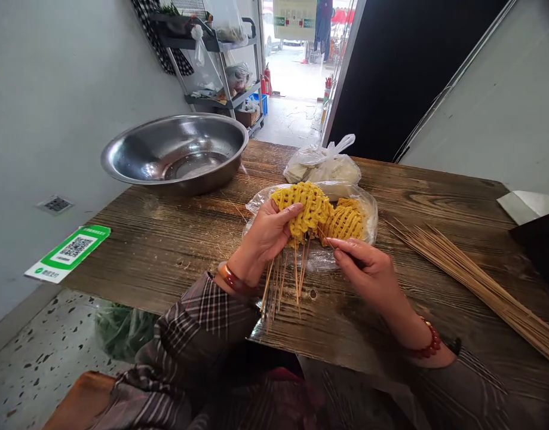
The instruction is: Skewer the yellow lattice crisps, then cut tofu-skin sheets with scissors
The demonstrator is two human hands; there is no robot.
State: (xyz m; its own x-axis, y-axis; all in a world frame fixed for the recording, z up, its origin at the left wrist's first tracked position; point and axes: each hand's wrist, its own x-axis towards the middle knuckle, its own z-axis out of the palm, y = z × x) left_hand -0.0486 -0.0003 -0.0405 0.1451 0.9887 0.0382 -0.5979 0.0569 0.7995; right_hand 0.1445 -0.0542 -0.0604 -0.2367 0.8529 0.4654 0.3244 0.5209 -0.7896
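Over the near part of the worktop [189,239], the left hand [264,235] has its grip closed on a yellow lattice-cut food piece [303,206], thumb laid across the face, likely to keep the loose mesh from flopping. The right hand [368,269] narrows its grip to a fingertip pinch on a thin bamboo skewer [324,235], its far end at the piece's edge, a hold that seems suited to fine aiming. More yellow pieces [346,222] rest just behind on an open plastic bag [369,206], close enough to reach, I'd judge. Several sticks [296,272] show below the left hand. A skewer bundle [475,275] lies on the right-hand side, handy for that arm, while the steel basin [180,149] sits off to the left, out of the way. As for writing, a green card [72,251] carries a QR code and characters too small for me to read; the doorway sheet [294,21] shows "NGTAO" and "TSING", presumably Tsingtao.
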